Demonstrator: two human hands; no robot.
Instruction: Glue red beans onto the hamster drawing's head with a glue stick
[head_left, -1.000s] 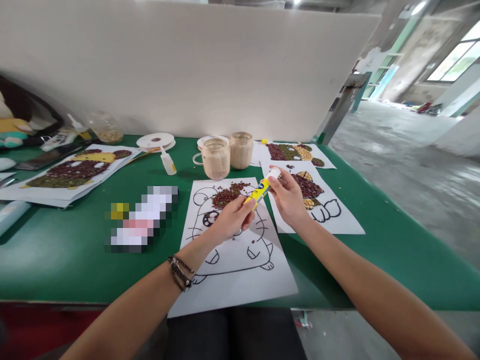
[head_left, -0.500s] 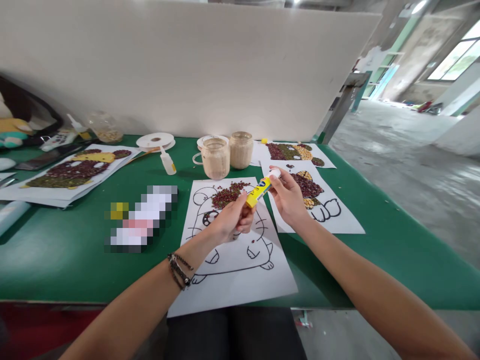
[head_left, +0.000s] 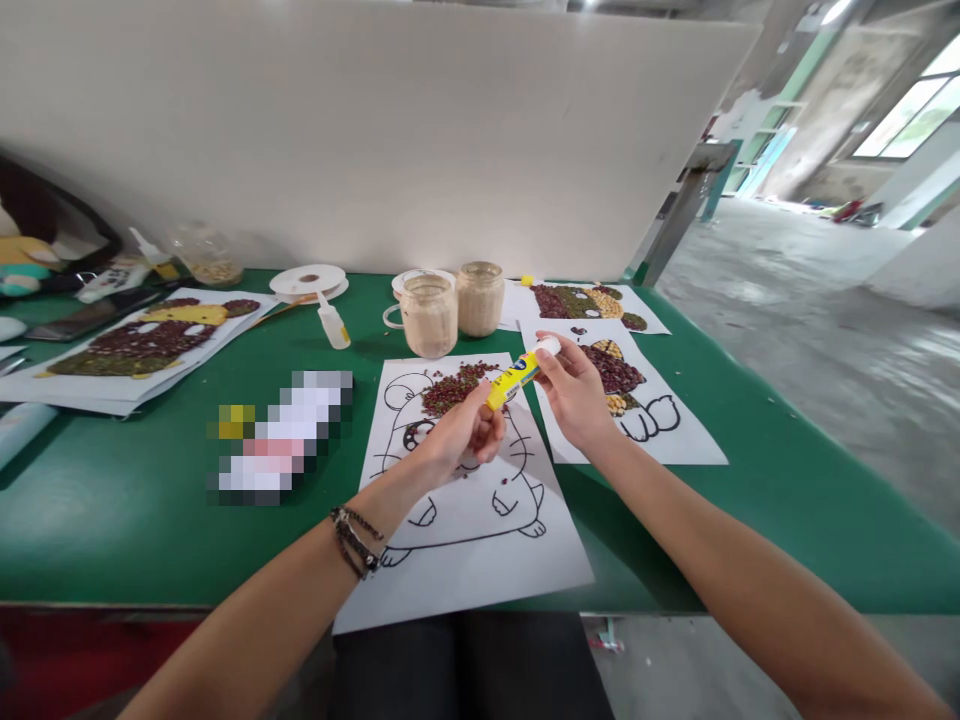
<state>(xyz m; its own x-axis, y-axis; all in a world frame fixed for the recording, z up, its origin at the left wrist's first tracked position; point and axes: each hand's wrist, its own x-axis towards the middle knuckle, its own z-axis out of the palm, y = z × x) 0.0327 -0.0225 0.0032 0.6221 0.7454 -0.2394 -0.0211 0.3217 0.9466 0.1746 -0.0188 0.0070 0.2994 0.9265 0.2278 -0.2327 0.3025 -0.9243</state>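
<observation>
A yellow glue stick [head_left: 514, 376] is held above a white sheet with a cartoon animal outline [head_left: 465, 490], part of it filled with red beans [head_left: 450, 388]. My right hand [head_left: 576, 392] grips the stick's upper end near its white tip. My left hand [head_left: 463, 434] is closed just below the stick's lower end, fingers pinched together; what they hold is hidden.
Two jars of pale grains [head_left: 430, 314] stand behind the sheet on the green table [head_left: 150, 500]. Finished bean pictures lie right [head_left: 622, 385] and far left [head_left: 142, 340]. A small glue bottle [head_left: 333, 323], a tape roll [head_left: 309, 280] and a white board [head_left: 375, 130] are behind.
My left hand has slipped off the glue stick's lower end and dropped slightly, closed. The right hand keeps the stick, now tilted a little flatter.
</observation>
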